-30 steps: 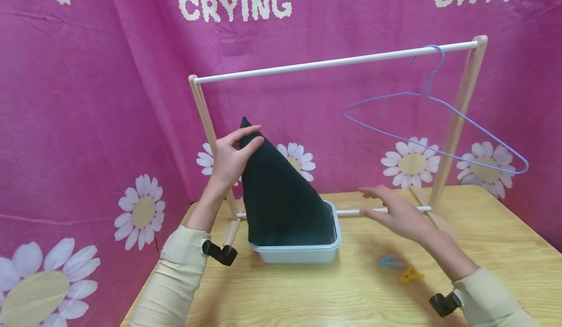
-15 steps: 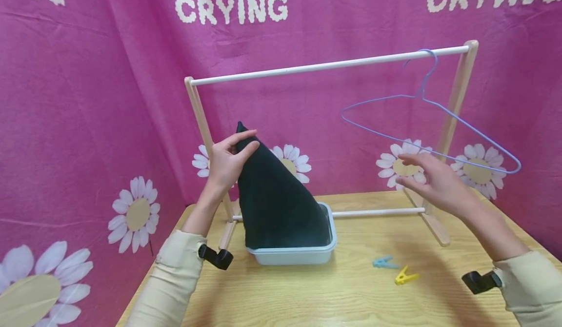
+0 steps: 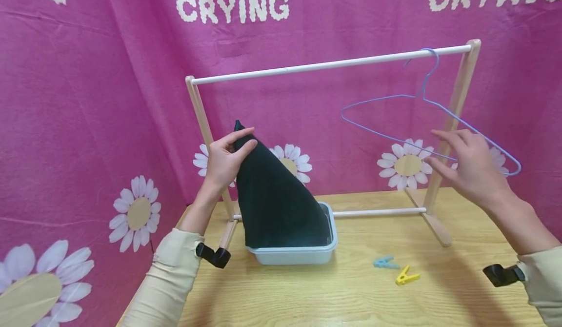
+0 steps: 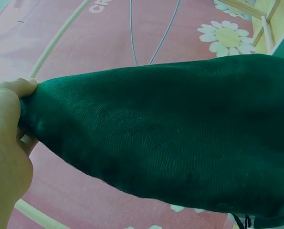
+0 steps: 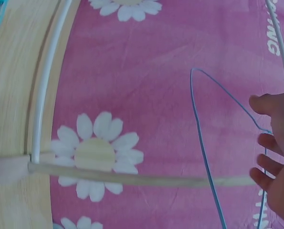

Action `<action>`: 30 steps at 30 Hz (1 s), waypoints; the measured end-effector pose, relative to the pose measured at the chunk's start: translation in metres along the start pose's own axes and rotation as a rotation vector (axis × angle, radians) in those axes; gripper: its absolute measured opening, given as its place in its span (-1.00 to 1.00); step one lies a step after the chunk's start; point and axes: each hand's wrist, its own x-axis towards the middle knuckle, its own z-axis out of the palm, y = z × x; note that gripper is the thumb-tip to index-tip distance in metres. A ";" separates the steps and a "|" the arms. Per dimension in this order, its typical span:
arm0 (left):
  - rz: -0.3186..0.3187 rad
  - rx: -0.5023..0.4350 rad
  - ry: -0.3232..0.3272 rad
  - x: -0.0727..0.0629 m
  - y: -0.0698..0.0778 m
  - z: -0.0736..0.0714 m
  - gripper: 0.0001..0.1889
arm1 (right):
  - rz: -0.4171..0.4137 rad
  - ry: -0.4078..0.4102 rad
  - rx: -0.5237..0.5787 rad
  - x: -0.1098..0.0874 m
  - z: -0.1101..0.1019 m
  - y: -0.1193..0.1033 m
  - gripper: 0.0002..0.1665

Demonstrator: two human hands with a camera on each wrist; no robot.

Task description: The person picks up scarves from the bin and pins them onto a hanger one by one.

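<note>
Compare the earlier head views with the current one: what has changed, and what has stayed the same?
The right hand has moved up and rightward, from low over the table to the hanger; contact is unclear. No new grip or release shows. Unchanged: the left hand pinches the black cloth, and the blue clip and yellow clip lie untouched.

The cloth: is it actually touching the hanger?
Apart. The head view shows pink backdrop plainly between the cloth and the hanger; in the left wrist view they only overlap along the line of sight.
</note>
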 end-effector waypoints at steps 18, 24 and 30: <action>0.006 0.001 -0.004 -0.002 -0.004 -0.003 -0.62 | 0.133 -0.043 -0.281 -0.014 -0.021 0.031 0.30; 0.011 0.005 0.008 -0.003 -0.005 -0.005 -0.64 | 0.193 -0.149 -0.330 -0.021 -0.023 0.038 0.28; 0.008 -0.004 0.007 -0.004 -0.004 -0.004 -0.64 | 0.184 -0.115 -0.331 -0.026 -0.019 0.045 0.38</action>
